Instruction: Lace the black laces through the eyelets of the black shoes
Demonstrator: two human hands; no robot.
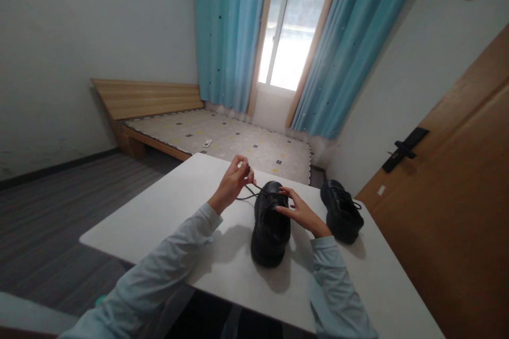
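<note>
A black lace-up shoe (270, 243) stands on the white table (167, 222) in front of me, its toe pointing away and its opening toward me. My left hand (236, 174) is raised just left of the toe, its fingers pinched on a black shoelace (249, 196) that stretches from the shoe. A loose length of lace hangs below that hand. At the shoe's right side, my right hand (297, 210) grips the upper by the lacing, thumb near the tongue and fingers over the eyelets. Its fingertips are partly hidden against the black material.
A second black shoe (342, 214) sits at the table's right side. Beyond the table is a bed (238, 135) with a patterned mattress and a small white object (207, 143) on it. A wooden door (449, 196) stands close on the right; blue curtains (234, 32) flank the window.
</note>
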